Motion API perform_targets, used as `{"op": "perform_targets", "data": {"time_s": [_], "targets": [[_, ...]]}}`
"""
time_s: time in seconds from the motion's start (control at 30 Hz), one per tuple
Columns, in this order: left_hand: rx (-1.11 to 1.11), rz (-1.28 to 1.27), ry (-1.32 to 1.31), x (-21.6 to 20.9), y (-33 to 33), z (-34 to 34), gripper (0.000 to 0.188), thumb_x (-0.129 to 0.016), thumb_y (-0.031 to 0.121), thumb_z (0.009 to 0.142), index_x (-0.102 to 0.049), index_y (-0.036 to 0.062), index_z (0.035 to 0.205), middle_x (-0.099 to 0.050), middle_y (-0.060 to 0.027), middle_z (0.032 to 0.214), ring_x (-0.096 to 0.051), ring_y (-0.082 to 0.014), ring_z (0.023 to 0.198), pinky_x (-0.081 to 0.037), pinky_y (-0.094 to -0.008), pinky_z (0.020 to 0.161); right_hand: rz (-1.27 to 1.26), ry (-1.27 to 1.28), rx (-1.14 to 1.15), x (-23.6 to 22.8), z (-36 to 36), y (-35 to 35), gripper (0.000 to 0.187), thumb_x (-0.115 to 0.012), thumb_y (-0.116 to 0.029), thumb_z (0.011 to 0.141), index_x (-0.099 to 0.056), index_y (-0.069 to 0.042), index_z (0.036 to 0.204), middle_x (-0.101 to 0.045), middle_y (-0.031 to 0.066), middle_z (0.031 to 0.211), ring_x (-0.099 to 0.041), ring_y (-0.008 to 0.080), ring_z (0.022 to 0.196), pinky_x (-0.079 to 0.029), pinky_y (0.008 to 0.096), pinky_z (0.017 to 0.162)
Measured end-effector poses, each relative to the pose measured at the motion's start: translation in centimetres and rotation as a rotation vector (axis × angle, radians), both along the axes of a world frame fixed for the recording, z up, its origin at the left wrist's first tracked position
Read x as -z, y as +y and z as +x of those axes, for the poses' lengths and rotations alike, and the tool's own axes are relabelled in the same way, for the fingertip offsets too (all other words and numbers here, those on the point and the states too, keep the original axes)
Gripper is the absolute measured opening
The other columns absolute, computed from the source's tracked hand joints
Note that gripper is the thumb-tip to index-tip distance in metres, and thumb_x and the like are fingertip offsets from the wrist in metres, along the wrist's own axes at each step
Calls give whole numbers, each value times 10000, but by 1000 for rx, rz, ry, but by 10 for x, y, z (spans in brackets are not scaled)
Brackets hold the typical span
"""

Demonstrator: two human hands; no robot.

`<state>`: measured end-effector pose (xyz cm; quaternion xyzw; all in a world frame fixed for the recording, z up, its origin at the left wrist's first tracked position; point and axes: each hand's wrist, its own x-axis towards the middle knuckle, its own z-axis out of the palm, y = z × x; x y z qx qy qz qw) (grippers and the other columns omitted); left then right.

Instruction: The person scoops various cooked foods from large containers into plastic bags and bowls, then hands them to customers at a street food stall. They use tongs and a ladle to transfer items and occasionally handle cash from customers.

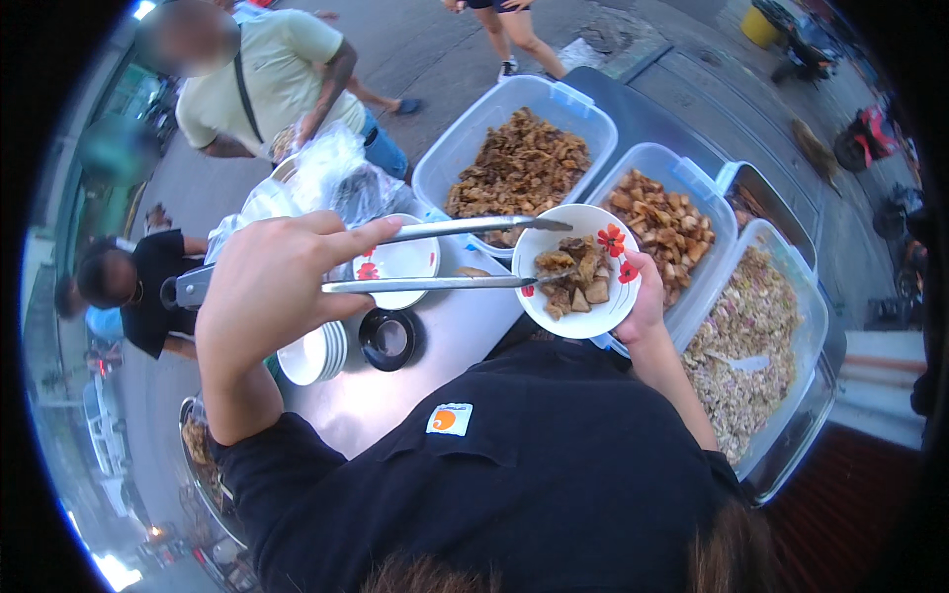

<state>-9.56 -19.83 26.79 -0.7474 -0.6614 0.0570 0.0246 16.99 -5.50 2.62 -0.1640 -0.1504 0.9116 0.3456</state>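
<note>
My left hand (pixel 282 282) is closed around metal tongs (pixel 450 228), whose two arms point right and stand apart. Their tips reach over a white bowl with red flowers (pixel 573 324). Nothing is visibly pinched between them. My right hand (pixel 647 304) grips this bowl by its right rim, the thumb near the flowers. Inside lie brown fried pieces (pixel 578 275) and paler cubes. Beyond the bowl is a clear plastic tub (pixel 430 178) of brown chopped pieces. A second tub (pixel 727 232), with browned cubes, sits partly behind the bowl and my right hand.
A tub of pale chopped mixture (pixel 746 316) with a white spoon (pixel 746 364) stands at right. On the metal table (pixel 381 395) are stacked white bowls (pixel 316 356), a black round dish (pixel 388 339) and plastic bags (pixel 331 173). A person in a light shirt (pixel 272 79) stands across.
</note>
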Motion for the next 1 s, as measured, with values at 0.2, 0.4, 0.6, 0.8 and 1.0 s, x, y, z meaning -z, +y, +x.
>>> {"op": "perform_targets", "data": {"time_s": [0.2,0.4,0.6,0.8,1.0], "targets": [[-112,-84,-102,4,-13,-16,550,-746,300,628,-630,220,1160,-598,-50,737,-597,-240,656,-445,-334,570,-18,-93,-39,1,-17,4,534,-422,-271,839,-416,-1,1299,-508,188,1262,-503,333,1153,-381,449,1017],[-132,-132,21,24,2,2,469,-704,337,708,-621,264,1164,-600,-35,732,-607,-227,653,-454,-373,567,-31,-141,-65,8,-21,4,502,-432,-265,856,-438,8,1278,-522,175,1249,-506,310,1150,-380,434,1013],[-269,9,-112,47,19,-40,572,-694,407,719,-569,218,1244,-606,-88,753,-610,-256,717,-455,-384,624,49,-122,-23,7,-4,7,569,-451,-305,826,-415,1,1305,-471,197,1309,-465,351,1193,-357,462,1030],[-432,-207,-201,178,142,-11,405,-731,466,662,-709,103,841,-670,-78,851,-655,-242,824,-520,-398,670,83,-239,-26,-4,7,16,605,-466,-339,810,-402,-19,1320,-479,177,1301,-485,333,1173,-381,436,1009],[-369,298,-622,201,83,31,349,-527,392,872,-681,84,931,-651,-105,881,-646,-237,790,-488,-423,640,162,-296,-21,-15,-3,20,636,-442,-372,822,-356,-16,1343,-447,181,1320,-453,339,1197,-363,452,1019]]}}
